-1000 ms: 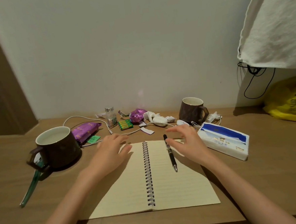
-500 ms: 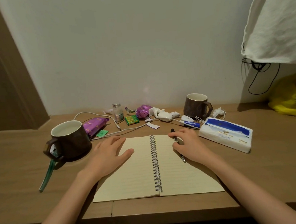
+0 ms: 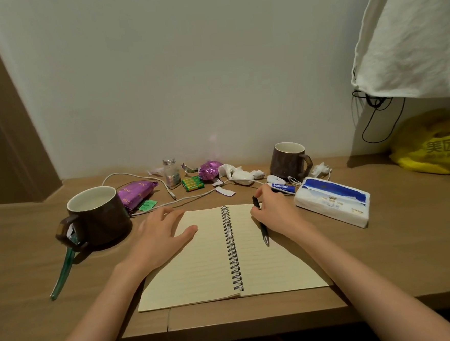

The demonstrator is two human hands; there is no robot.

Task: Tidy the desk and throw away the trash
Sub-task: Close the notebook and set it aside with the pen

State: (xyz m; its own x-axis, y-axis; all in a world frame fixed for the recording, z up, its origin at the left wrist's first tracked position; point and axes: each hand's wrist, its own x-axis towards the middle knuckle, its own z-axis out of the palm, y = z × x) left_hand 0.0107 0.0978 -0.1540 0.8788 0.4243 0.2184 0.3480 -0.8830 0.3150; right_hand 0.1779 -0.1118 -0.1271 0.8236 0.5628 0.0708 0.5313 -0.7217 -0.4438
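Right hand (image 3: pixel 274 212) has now gripped the pen (image 3: pixel 264 234) on the spiral notebook (image 3: pixel 206 264), left hand (image 3: pixel 161 233) flat on its left page; clearing likely begins.

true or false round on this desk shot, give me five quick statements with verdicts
1. The notebook lies open on the desk. True.
2. The near mug and the far mug both stand upright. True.
3. The left hand grips the near mug's handle. False: it lies flat over the notebook's left page, apart from the mug.
4. The right hand pinches the pen. True.
5. The tissue pack lies left of the notebook. False: it lies to its right.
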